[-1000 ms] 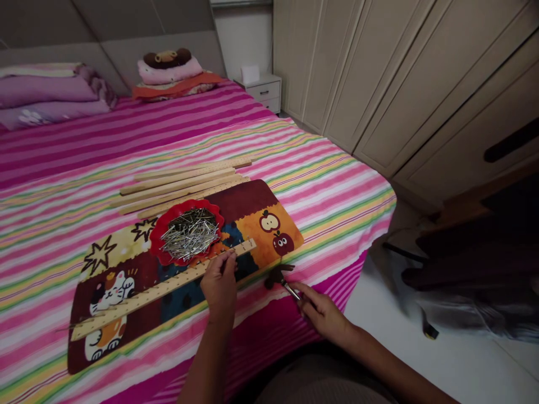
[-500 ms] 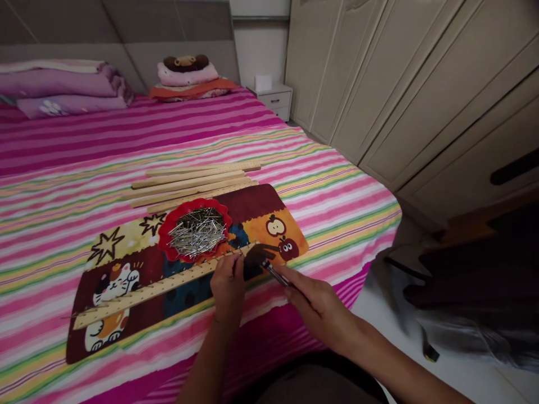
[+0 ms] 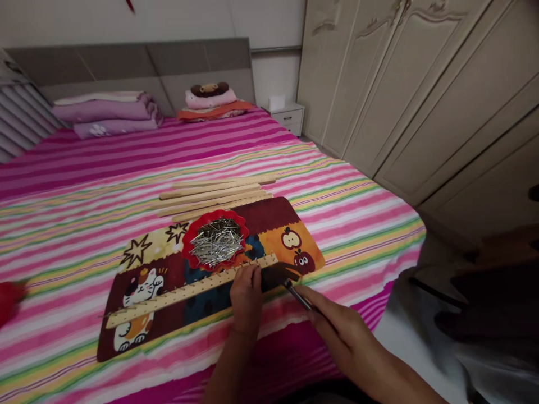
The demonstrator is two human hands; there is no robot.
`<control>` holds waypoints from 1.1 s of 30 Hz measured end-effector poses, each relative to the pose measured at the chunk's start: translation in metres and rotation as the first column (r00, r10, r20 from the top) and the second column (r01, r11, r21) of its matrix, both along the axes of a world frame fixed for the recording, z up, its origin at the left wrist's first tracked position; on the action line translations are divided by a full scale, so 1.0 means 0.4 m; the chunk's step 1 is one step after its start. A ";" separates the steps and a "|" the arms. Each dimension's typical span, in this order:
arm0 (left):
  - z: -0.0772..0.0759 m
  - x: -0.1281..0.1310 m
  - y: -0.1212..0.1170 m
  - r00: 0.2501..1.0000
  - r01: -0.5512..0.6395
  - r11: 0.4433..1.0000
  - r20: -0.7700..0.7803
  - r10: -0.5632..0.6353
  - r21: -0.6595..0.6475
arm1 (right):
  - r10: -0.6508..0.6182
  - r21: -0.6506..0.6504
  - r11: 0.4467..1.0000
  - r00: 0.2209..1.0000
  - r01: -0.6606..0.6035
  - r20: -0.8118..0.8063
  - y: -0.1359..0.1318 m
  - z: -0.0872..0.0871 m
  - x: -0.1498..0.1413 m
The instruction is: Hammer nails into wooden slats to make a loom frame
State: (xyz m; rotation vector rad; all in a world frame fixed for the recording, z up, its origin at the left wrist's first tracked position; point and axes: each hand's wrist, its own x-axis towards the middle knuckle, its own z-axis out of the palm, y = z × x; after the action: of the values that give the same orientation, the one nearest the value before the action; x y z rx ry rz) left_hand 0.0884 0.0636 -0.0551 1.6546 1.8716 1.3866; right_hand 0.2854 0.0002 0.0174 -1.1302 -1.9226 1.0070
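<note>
A long pale wooden strip lies slantwise on a patterned mat, with a row of nails sticking up along it. My left hand rests at the strip's near edge toward its right end. Its fingertips are pressed together there; what they pinch is too small to make out. Wrapped in my right hand is a metal-shafted hammer, its front end low beside the strip's right end. A dark patch around that end makes the head's outline unclear. Behind the strip, a red scalloped bowl holds many loose silver nails.
Several more wooden strips lie behind the mat on the striped bedspread. A blurred red object shows at the left edge. Folded bedding sits by the headboard. A wardrobe and nightstand stand beyond the bed.
The camera view has tilted up and turned left, so everything appears further right and a red object enters at the left edge. Both hands keep nearly the same places by the strip.
</note>
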 end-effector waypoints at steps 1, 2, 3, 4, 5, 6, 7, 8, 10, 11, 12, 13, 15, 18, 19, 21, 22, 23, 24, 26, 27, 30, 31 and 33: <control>0.003 0.001 -0.003 1.000 0.001 1.000 -0.001 -0.001 -0.007 | -0.005 -0.025 1.000 1.000 0.005 -0.011 -0.012 -0.015 0.013; 0.009 0.000 -0.009 1.000 0.005 1.000 -0.004 -0.005 -0.020 | -0.006 -0.066 0.998 1.000 0.005 -0.014 -0.023 -0.036 0.026; 0.019 -0.002 -0.016 1.000 0.008 0.999 -0.009 -0.009 -0.034 | -0.006 -0.102 0.995 1.000 0.005 -0.011 -0.032 -0.061 0.036; 0.032 -0.007 -0.023 1.000 0.006 0.999 -0.018 -0.007 -0.046 | -0.011 -0.133 0.991 1.000 0.011 -0.004 -0.040 -0.089 0.045; 0.048 -0.016 -0.030 1.000 -0.003 0.999 -0.031 0.001 -0.054 | -0.016 -0.151 0.988 1.000 0.016 0.002 -0.046 -0.118 0.052; 0.067 -0.031 -0.034 0.999 -0.016 0.998 -0.049 0.014 -0.057 | -0.023 -0.163 0.986 1.000 0.023 0.004 -0.050 -0.148 0.058; 0.087 -0.052 -0.034 0.996 -0.045 0.997 -0.077 0.040 -0.058 | -0.028 -0.172 0.985 1.000 0.027 0.002 -0.054 -0.177 0.062; 0.107 -0.079 -0.028 0.991 -0.073 0.996 -0.114 0.065 -0.059 | -0.032 -0.176 0.984 0.999 0.031 -0.006 -0.055 -0.203 0.064; 0.142 -0.148 0.002 0.972 -0.147 0.987 -0.191 0.133 -0.060 | -0.046 -0.173 0.984 0.999 0.041 -0.024 -0.056 -0.246 0.067; 0.155 -0.186 0.024 0.955 -0.194 0.979 -0.242 0.173 -0.066 | -0.056 -0.173 0.984 0.998 0.050 -0.032 -0.056 -0.262 0.068; 0.165 -0.223 0.051 0.932 -0.234 0.969 -0.303 0.200 -0.083 | -0.069 -0.182 0.981 0.997 0.062 -0.036 -0.055 -0.273 0.068; 0.171 -0.256 0.079 0.911 -0.263 0.960 -0.353 0.213 -0.099 | -0.082 -0.203 0.976 0.996 0.073 -0.037 -0.054 -0.281 0.068; 0.175 -0.307 0.136 0.868 -0.301 0.947 -0.445 0.221 -0.116 | -0.108 -0.259 0.961 0.993 0.094 -0.040 -0.053 -0.289 0.067; 0.172 -0.335 0.201 0.805 -0.317 0.920 -0.579 0.133 -0.229 | -0.135 -0.332 0.937 0.989 0.107 -0.065 -0.052 -0.290 0.062; 0.171 -0.335 0.215 0.777 -0.328 0.906 -0.623 0.097 -0.268 | -0.140 -0.346 0.932 0.987 0.106 -0.074 -0.052 -0.290 0.061; 0.173 -0.329 0.232 0.718 -0.366 0.870 -0.694 0.040 -0.329 | -0.143 -0.367 0.925 0.986 0.102 -0.085 -0.053 -0.291 0.058; 0.176 -0.325 0.236 0.696 -0.388 0.851 -0.718 0.020 -0.353 | -0.142 -0.374 0.922 0.986 0.099 -0.090 -0.053 -0.292 0.058; 0.179 -0.323 0.239 0.681 -0.407 0.833 -0.732 0.004 -0.374 | -0.142 -0.382 0.919 0.985 0.096 -0.094 -0.053 -0.293 0.057; 0.182 -0.321 0.240 0.673 -0.419 0.818 -0.739 -0.010 -0.393 | -0.142 -0.391 0.916 0.985 0.093 -0.098 -0.053 -0.294 0.057; 0.189 -0.320 0.241 0.668 -0.424 0.801 -0.743 -0.038 -0.423 | -0.139 -0.408 0.909 0.985 0.086 -0.101 -0.053 -0.294 0.057; 0.192 -0.320 0.240 0.667 -0.420 0.798 -0.743 -0.051 -0.433 | -0.135 -0.415 0.906 0.986 0.083 -0.100 -0.053 -0.293 0.057; 0.199 -0.323 0.235 0.671 -0.395 0.814 -0.739 -0.060 -0.426 | -0.130 -0.417 0.905 0.988 0.083 -0.087 -0.052 -0.285 0.056; 0.200 -0.324 0.230 0.683 -0.388 0.824 -0.729 -0.043 -0.412 | -0.131 -0.412 0.907 0.988 0.087 -0.078 -0.052 -0.282 0.055; 0.205 -0.326 0.217 0.741 -0.375 0.845 -0.671 0.025 -0.381 | -0.133 -0.393 0.914 0.989 0.099 -0.060 -0.052 -0.277 0.055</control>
State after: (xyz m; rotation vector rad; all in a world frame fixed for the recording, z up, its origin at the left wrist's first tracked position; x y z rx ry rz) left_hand -0.0418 0.1504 0.0269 1.7948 2.5699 0.2680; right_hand 0.3076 -0.0208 -0.0933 -1.3780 -1.6049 1.3883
